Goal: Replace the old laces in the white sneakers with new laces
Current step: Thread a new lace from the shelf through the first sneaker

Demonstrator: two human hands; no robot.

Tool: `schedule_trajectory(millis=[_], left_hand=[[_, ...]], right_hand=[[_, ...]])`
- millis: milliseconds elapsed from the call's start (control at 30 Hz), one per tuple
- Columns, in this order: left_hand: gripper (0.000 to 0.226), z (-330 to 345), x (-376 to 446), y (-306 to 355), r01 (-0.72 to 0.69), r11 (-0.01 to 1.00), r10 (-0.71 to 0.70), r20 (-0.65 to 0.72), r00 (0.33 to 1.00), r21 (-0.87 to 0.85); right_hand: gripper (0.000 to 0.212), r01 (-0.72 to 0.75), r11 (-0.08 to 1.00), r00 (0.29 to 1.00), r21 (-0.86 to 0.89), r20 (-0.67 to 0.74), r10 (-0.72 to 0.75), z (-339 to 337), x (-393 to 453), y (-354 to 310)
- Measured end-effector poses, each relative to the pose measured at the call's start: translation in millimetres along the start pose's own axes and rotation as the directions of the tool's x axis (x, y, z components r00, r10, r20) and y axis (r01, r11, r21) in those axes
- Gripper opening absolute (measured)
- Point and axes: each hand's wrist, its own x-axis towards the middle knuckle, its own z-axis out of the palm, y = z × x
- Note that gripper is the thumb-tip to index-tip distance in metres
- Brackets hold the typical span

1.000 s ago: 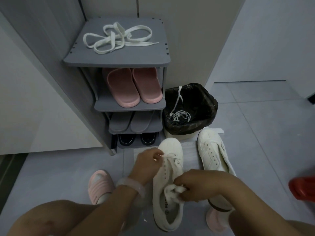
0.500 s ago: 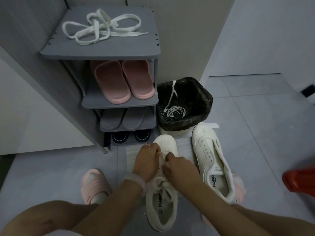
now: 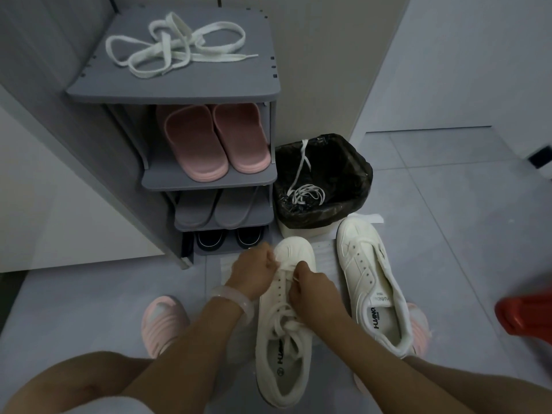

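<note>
Here both hands — left hand [image 3: 252, 274], right hand [image 3: 312, 289] — curl fingers, pinching the lace [image 3: 288, 268] on the near sneaker [image 3: 283, 348]

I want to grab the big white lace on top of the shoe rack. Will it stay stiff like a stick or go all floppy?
Probably floppy: the wide white lace lies in loose, tangled loops on the rack's top shelf. It looks flat and thin, so likely very light. Lifted by one loop, the rest would probably dangle and trail, and the crossed loops might snag.
</note>
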Motion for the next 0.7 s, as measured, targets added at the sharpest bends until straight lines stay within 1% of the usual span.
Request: schedule_trajectory(millis=[33, 67, 100, 133, 167, 200, 267, 367, 467, 500, 567, 633, 667, 700], left_hand=[[0.016, -1, -2, -2, 0.028, 0.997, -0.028, -0.004, 1.000, -0.074], [0.019, -4, -6, -1, 0.081, 0.987, -0.073, 0.061, 0.995, -0.135], [0.020, -6, -10, 0, 0.150, 0.976, -0.123, 0.169, 0.978, -0.156], [0.019, -7, -14, 1, 0.197, 0.971, -0.157, 0.261, 0.953, -0.133], [0.020, -6, -16, 1, 0.206, 0.974, -0.171, 0.299, 0.939, -0.091], [0.023, -4, -18, 2, 0.187, 0.981, -0.166, 0.290, 0.943, -0.046], [0.027, 1, -21, 6, 0.130, 0.991, -0.136, 0.219, 0.966, 0.042], [0.032, 6, -22, 9, 0.080, 0.983, -0.104, 0.141, 0.984, 0.163], [0.034, 6, -23, 9, 0.110, 0.984, -0.123, 0.091, 0.988, 0.138], [0.034, 5, -24, 9, 0.113, 0.986, -0.124, 0.087, 0.988, 0.123], [0.030, 4, -26, 10, 0.099, 0.988, -0.110, 0.086, 0.990, 0.122], [0.028, 4, -28, 11, 0.044, 0.980, -0.060, 0.077, 0.995, 0.193], [0.027, 4, -29, 12, 0.008, 0.970, -0.026, 0.071, 0.997, 0.242], [0.025, 5, -30, 12, -0.024, 0.958, 0.006, 0.063, 0.998, 0.286]], right_hand=[[0.007, -0.002, 0.998, 1.000, 0.065, 0.002, 0.002, 0, 2, 2], [0.008, -0.008, 0.992, 1.000, 0.123, 0.011, 0.007, 1, 3, 3], [0.009, -0.012, 0.985, 1.000, 0.172, 0.029, 0.007, 1, 4, 5], [0.009, -0.019, 0.978, 0.998, 0.210, 0.058, 0.008, 0, 5, 5], [0.012, -0.025, 0.970, 0.996, 0.241, 0.089, 0.004, -2, 6, 7], [0.016, -0.036, 0.963, 0.992, 0.268, 0.125, 0.002, -4, 6, 7], [0.027, -0.047, 0.949, 0.983, 0.311, 0.184, -0.012, -8, 6, 9], [0.028, -0.069, 0.935, 0.971, 0.349, 0.239, -0.018, -15, 3, 12], [0.022, -0.091, 0.910, 0.959, 0.405, 0.281, -0.029, -21, 1, 16], [0.020, -0.087, 0.914, 0.957, 0.396, 0.290, -0.034, -22, 0, 17], [0.021, -0.043, 0.948, 0.970, 0.314, 0.240, -0.035, -23, -2, 19], [0.019, -0.014, 0.976, 0.993, 0.216, 0.116, -0.011, -22, -7, 19], [0.022, -0.026, 0.983, 0.996, 0.180, 0.083, 0.011, -21, -9, 18], [0.027, -0.054, 0.988, 0.995, 0.143, 0.088, 0.042, -18, -12, 15]])
